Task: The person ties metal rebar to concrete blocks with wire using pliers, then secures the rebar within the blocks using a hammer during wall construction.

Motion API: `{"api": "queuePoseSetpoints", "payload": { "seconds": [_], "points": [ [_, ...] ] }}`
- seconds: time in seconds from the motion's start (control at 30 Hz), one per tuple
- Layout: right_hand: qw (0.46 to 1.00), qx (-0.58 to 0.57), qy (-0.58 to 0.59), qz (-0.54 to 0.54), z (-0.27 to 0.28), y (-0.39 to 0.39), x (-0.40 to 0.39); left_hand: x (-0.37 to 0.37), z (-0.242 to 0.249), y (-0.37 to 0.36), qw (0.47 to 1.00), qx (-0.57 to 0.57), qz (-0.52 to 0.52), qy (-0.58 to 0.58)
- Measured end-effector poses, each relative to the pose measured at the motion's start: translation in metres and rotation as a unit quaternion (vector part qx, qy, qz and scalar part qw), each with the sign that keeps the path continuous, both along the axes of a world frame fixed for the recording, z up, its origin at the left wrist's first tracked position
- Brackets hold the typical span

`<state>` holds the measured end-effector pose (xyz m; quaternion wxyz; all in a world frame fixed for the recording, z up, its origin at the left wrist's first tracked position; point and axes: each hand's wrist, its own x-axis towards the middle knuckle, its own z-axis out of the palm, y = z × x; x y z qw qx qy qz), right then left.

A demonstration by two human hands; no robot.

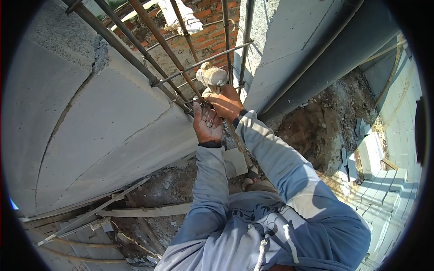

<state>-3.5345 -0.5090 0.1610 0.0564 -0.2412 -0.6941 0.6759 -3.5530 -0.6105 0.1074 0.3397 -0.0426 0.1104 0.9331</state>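
Observation:
My right hand (226,105) is wrapped round what looks like a mallet. Its pale, dusty, rounded head (213,77) sticks out above the fist. Just below and to the left, my left hand (208,123) is closed, fingers curled and thumb up, close against the right hand. What it grips, if anything, is hidden by the fingers. Both hands are at the lower end of a cage of rusty steel bars (156,36), crossed by thinner horizontal bars (203,62).
A grey block wall (104,122) stands left of the bars, another (289,40) right, with a dark pipe (325,67) along it. Behind is a brick wall (210,38). Rubble (312,126), wooden strips (144,211) and stacked grey blocks (379,189) lie below.

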Motion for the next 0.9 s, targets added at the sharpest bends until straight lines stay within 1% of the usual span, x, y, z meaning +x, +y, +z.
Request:
{"api": "queuePoseSetpoints", "payload": {
  "seconds": [0.07,0.1,0.17,0.23,0.3,0.33,0.37,0.4,0.43,0.47,0.5,0.53,0.57,0.6,0.63,0.7,0.73,0.77,0.8,0.87,0.9],
  "points": [
    [0.998,0.026,0.052,-0.025,-0.007,-0.001,-0.002,-0.003,0.004,0.000,1.000,0.004,-0.005,0.005],
    [0.989,0.112,0.094,0.009,-0.008,0.000,-0.006,-0.005,0.004,0.000,1.000,0.005,-0.006,0.005],
    [0.989,0.122,0.078,0.003,-0.013,0.000,-0.005,-0.006,0.004,-0.001,0.998,0.045,-0.030,0.019],
    [0.989,0.132,0.063,-0.003,-0.001,-0.004,-0.003,-0.004,0.012,-0.001,0.999,0.037,-0.033,0.016],
    [0.999,0.000,0.046,-0.030,0.005,-0.009,-0.001,-0.004,0.011,-0.002,0.999,0.027,-0.036,0.015],
    [0.998,0.001,0.047,-0.029,0.003,-0.011,-0.002,-0.007,0.004,0.000,1.000,-0.003,-0.019,-0.006],
    [0.996,-0.007,0.067,-0.053,0.000,-0.012,-0.002,-0.009,-0.002,0.000,0.999,-0.034,-0.003,-0.028],
    [0.993,-0.016,0.087,-0.077,-0.001,-0.013,-0.001,-0.009,0.000,-0.001,0.999,-0.034,-0.005,-0.028],
    [0.990,-0.078,0.058,-0.099,0.009,-0.016,0.002,-0.008,0.003,-0.001,0.999,-0.036,-0.019,-0.020],
    [0.990,-0.078,0.057,-0.101,-0.004,-0.013,0.001,-0.007,0.004,-0.002,0.999,-0.039,-0.033,-0.013],
    [0.972,0.184,0.138,-0.055,-0.010,-0.010,0.000,-0.006,0.003,-0.003,0.998,-0.041,-0.036,-0.014],
    [0.878,0.433,0.207,-0.005,-0.017,-0.007,-0.002,-0.006,0.001,-0.003,0.998,-0.044,-0.036,-0.006],
    [0.878,0.432,0.205,-0.009,-0.025,-0.006,-0.003,-0.007,-0.001,-0.003,0.998,-0.048,-0.036,0.001],
    [0.978,0.175,0.106,-0.047,-0.001,-0.012,0.001,-0.007,-0.001,-0.002,0.998,-0.050,-0.039,-0.001],
    [0.992,-0.097,-0.001,-0.082,0.011,-0.016,0.004,-0.008,0.000,-0.001,0.998,-0.048,-0.036,-0.003],
    [0.994,-0.084,0.007,-0.073,0.000,-0.014,0.002,-0.008,-0.001,-0.003,0.998,-0.047,-0.034,-0.007],
    [0.996,-0.068,0.020,-0.061,-0.005,-0.011,-0.001,-0.009,-0.003,-0.004,0.998,-0.033,-0.047,0.010],
    [0.993,-0.106,0.023,-0.051,-0.009,-0.010,-0.002,-0.010,-0.005,-0.004,0.998,-0.018,-0.060,0.026],
    [0.993,-0.106,0.022,-0.053,-0.003,-0.011,0.000,-0.012,-0.010,-0.005,0.998,-0.019,-0.062,0.025],
    [0.974,-0.211,0.021,-0.075,0.011,-0.015,0.006,-0.016,-0.019,-0.006,0.998,-0.035,-0.039,0.016],
    [0.974,-0.211,0.020,-0.075,0.009,-0.015,0.005,-0.016,-0.015,-0.007,0.999,-0.041,-0.032,0.013]
  ]
}}
